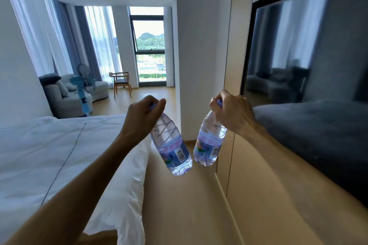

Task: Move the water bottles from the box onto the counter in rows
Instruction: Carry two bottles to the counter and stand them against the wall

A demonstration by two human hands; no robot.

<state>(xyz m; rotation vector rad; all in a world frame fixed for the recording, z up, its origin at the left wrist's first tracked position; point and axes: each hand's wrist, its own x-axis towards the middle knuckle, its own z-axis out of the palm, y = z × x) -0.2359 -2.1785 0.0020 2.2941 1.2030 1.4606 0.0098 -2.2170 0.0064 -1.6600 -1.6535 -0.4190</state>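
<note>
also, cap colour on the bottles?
Pale purple on both bottle caps, mostly hidden by the fingers; head view.

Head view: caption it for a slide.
Left hand and right hand each carry a bottle by the cap beside a bed.

Two water bottles (171, 145); two hands (142, 113); one chair (121, 83); one fan (84, 93)

At your lower left lies a white-quilted bed (49, 155); a grey fabric sofa (65, 95), blue standing fan (84, 93) and wooden chair (121, 83) sit mid-left, a dark wall-mounted screen (308, 55) at right.
</note>
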